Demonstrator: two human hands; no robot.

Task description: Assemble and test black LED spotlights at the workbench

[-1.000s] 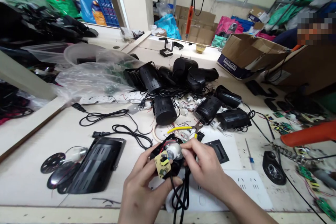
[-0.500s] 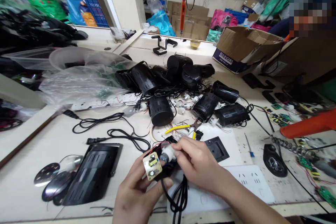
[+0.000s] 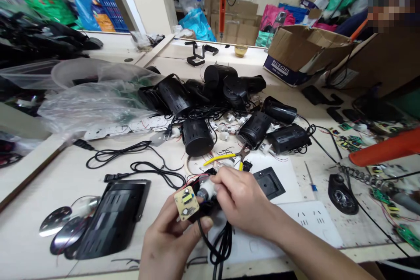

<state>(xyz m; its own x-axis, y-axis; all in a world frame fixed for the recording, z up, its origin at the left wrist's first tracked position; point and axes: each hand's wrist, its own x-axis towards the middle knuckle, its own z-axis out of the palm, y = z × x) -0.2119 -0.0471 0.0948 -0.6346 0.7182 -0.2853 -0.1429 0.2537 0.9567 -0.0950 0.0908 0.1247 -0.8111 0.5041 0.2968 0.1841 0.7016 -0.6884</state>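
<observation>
My right hand pinches a white cylinder beside the circuit board; my left hand clasps black housing. Open bench lies off the board's far-left corner.

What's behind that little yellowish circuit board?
Behind the circuit board, fingers of the left hand show in part; beside it, the right hand pinches a white part. The board's back face, and whatever else lies directly behind, is covered and cannot be seen.
</observation>
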